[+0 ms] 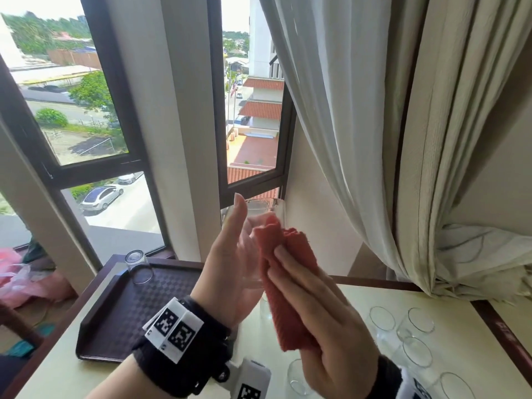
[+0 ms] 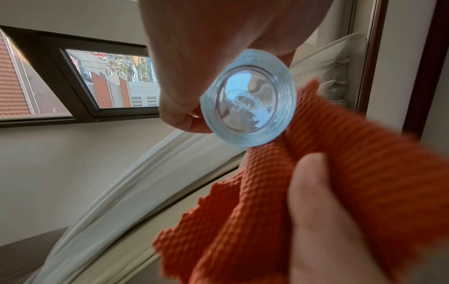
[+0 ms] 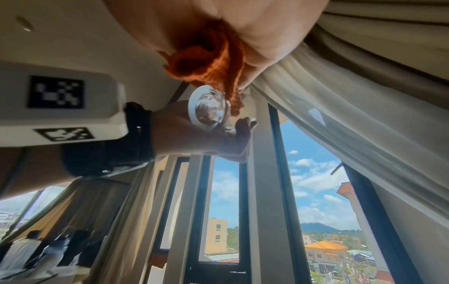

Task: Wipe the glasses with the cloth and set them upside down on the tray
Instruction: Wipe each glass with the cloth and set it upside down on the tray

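Wrist bands with printed markers sit closest, and just beyond them the two hands meet above the desk (image 1: 331,326). Taking the held glass (image 1: 260,226) as the landmark: the right hand (image 1: 325,321) lies flat against its right side, fingers (image 1: 290,272) straight and pressed together, pushing the folded orange cloth (image 1: 288,283) onto the wall of the glass. The left hand (image 1: 230,266) cradles the glass from the left, thumb and fingers straight and lying along its side, with the glass base against the palm in the left wrist view. Held upright between two flat hands like this, the glass can probably be rolled against the cloth, so I judge the outside is being wiped.

Below and right of the glass, several more glasses (image 1: 403,332) stand mouth-up on the desk, apparently waiting their turn; one more stands just below the right hand. Below and left of it lies the dark tray (image 1: 115,321), with one glass already upside down (image 1: 138,267) at its far corner. Most of the tray shows bare, and nothing stands between the held glass and it.

Behind the glass rise the window frame (image 1: 253,185) and, to the right, pale curtains (image 1: 388,139) bunched near the desk's far edge, close enough to brush a raised elbow.
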Tool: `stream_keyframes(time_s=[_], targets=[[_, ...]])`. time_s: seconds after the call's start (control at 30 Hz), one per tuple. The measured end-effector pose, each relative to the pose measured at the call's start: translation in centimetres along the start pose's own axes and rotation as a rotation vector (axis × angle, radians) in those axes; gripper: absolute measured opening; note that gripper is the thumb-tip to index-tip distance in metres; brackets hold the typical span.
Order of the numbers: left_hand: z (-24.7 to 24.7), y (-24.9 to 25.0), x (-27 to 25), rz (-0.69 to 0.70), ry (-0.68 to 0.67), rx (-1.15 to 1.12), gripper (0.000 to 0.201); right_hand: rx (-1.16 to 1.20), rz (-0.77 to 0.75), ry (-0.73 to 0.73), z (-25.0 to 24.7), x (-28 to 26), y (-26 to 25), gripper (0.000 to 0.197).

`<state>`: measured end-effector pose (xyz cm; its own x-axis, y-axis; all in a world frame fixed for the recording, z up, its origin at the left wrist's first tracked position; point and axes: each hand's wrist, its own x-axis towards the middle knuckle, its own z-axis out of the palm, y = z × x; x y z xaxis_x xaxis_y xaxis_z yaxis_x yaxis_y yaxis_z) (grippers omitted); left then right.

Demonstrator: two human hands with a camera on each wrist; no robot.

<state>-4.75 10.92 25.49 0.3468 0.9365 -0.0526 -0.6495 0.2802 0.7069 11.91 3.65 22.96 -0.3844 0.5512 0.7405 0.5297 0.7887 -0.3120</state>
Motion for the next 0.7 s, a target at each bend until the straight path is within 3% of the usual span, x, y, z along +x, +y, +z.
stream_keyframes(time_s=[0.13, 0.3, 0.43, 0.6, 0.7], targets=[[0.3, -0.8, -0.1, 0.030, 0.029, 0.069, 0.105, 0.106, 0.143, 0.103, -0.1, 2.5, 1.6, 0.049], [1.2, -0.7, -0.2, 0.032, -0.062, -0.025, 0.092, 0.103, 0.124, 0.115, -0.6, 5.1, 0.1, 0.055], [0.2, 0.4, 0.1, -0.022, -0.118, -0.075, 0.069, 0.034, 0.024, 0.021, 0.3, 1.9, -1.8, 0.050], [-0.5, 0.3, 0.6, 0.071, 0.064, 0.146, 0.100, 0.113, 0.144, 0.074, 0.7, 0.5, -0.2, 0.045], [0.6, 0.3, 0.4, 0.019, 0.067, 0.086, 0.091, 0.171, 0.206, 0.109, 0.5, 3.3, 1.3, 0.051]])
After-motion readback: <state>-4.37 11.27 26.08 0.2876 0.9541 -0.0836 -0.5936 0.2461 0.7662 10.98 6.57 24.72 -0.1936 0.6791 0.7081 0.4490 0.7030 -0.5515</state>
